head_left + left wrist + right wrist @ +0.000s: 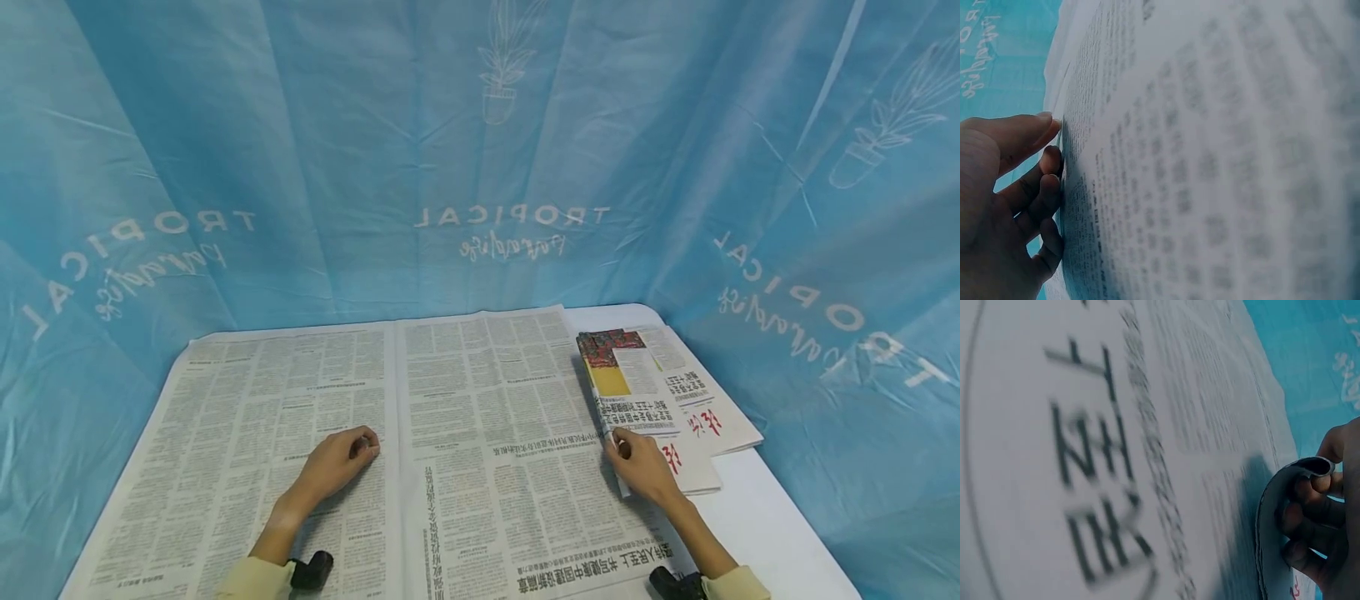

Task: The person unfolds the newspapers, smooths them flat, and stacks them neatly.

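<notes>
A wide unfolded newspaper (480, 400) is spread over the table, a crease running down its middle. On its left half rests my left hand (341, 458), fingers loosely curled and holding nothing; the left wrist view has the fingertips (1051, 187) against the printed sheet. My right hand (643, 467) pinches the near left edge of a folded newspaper (645, 400) with a red and yellow picture. Seen from the right wrist, that folded newspaper (1272, 531) bends up between thumb and fingers. Its lower part is partly hidden by the hand.
Another folded newspaper (723, 408) lies partly under the first, on the right side of the white table (787, 508). Blue printed curtains (450, 167) hang close behind the table and along both sides.
</notes>
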The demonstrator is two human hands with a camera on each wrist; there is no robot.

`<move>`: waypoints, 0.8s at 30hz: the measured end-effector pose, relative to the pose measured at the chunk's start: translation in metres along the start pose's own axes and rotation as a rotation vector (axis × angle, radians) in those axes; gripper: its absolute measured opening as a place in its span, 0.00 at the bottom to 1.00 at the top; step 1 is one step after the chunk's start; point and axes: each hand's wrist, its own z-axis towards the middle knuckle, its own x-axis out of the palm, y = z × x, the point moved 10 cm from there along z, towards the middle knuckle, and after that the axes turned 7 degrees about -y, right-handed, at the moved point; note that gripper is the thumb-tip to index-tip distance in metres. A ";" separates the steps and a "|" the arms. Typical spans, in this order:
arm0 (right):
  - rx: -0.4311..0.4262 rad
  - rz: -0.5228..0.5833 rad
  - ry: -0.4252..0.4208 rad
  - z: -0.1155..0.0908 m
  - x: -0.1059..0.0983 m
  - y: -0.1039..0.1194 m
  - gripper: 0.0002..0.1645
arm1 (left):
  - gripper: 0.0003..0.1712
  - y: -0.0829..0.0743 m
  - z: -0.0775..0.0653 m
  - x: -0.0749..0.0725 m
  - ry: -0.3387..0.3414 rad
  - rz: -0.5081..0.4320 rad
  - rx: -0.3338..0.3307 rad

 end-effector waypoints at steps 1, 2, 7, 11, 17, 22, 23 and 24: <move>-0.001 0.010 0.003 -0.001 0.003 0.002 0.17 | 0.04 0.000 0.000 0.000 -0.002 0.001 0.001; -0.001 0.021 0.007 -0.001 0.005 0.005 0.17 | 0.04 0.000 0.000 -0.001 -0.004 0.001 0.000; -0.003 0.055 0.022 -0.002 0.018 0.017 0.18 | 0.04 0.001 0.000 0.000 0.006 0.009 -0.009; -0.003 0.056 0.021 -0.002 0.023 0.022 0.18 | 0.05 0.000 0.001 0.001 0.013 0.005 -0.009; -0.037 0.074 0.019 -0.003 0.028 0.031 0.19 | 0.04 0.001 0.001 0.002 0.016 0.007 -0.030; -0.089 0.111 0.026 -0.004 0.032 0.042 0.20 | 0.04 0.005 0.002 0.002 0.003 0.014 -0.053; -0.091 0.121 0.028 -0.004 0.033 0.044 0.21 | 0.04 0.005 0.002 0.002 0.001 0.012 -0.055; -0.092 0.125 0.029 -0.004 0.034 0.046 0.20 | 0.04 0.006 0.002 0.003 0.000 0.010 -0.053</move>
